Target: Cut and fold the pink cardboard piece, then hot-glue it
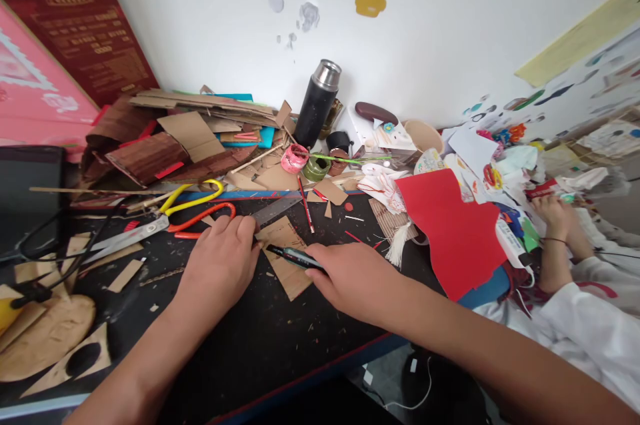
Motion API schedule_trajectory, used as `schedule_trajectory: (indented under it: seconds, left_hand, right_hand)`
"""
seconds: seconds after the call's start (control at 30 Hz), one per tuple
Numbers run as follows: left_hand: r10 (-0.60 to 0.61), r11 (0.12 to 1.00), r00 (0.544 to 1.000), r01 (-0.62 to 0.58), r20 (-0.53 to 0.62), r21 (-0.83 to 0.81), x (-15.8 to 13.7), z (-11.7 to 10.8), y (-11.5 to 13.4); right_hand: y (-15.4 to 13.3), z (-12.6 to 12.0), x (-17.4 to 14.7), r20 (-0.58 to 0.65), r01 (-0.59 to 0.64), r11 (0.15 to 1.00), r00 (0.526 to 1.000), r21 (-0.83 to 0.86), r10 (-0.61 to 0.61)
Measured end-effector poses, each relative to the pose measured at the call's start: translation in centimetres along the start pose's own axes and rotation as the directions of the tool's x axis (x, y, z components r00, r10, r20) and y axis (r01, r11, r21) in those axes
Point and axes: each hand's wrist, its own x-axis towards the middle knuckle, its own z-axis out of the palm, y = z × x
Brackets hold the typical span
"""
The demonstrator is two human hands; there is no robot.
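A small brown piece of cardboard [291, 283] with dark marks on it lies on the black tabletop between my hands. My right hand [353, 278] grips a black marker [295, 255], its tip pointing left over the cardboard. At the cardboard's left edge, my left hand [223, 258] has its fingers curled against it; the fingertips are partly hidden. A clear ruler [276, 210] extends from just beyond my left hand. Large scissors [155, 228] with yellow and orange handles lie to its left. A red pencil [305, 206] rests behind the cardboard.
Cardboard scraps [193, 135] are piled at the back left. A black thermos [317, 103] stands by small paint jars [295, 157]. A red sheet [450, 228] covers the right side, where another person's hand [553, 215] works. A cut cardboard piece [75, 361] lies front left.
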Motion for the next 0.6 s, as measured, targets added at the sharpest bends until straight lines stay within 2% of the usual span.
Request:
schedule_trajectory:
  seconds: [0.13,0.27,0.43,0.5,0.6]
  left_hand:
    - [-0.036,0.996,0.999,0.038,0.023,-0.087,0.3,-0.1,-0.2]
    - [-0.135,0.970,0.989,0.145,0.065,-0.196,0.8,-0.6,-0.2]
    - [-0.260,0.859,0.961,0.276,0.096,-0.431,1.1,-1.6,-0.8]
    - [-0.311,0.799,0.949,0.293,0.055,-0.525,1.2,-2.2,-1.2]
    - [-0.395,0.752,0.917,0.293,-0.049,-0.591,1.3,-3.3,-1.4]
  right_hand:
    - [1.2,1.3,-0.6,-0.119,-0.037,0.987,0.991,0.154,0.056]
    - [2.9,3.2,-0.5,-0.249,-0.026,0.964,0.964,0.264,0.094]
    - [4.5,5.1,0.0,-0.341,-0.033,0.939,0.927,0.343,0.157]
    - [4.7,5.8,0.1,-0.339,-0.030,0.932,0.927,0.361,0.162]
    - [4.6,6.6,0.3,-0.351,0.034,0.928,0.930,0.370,0.106]
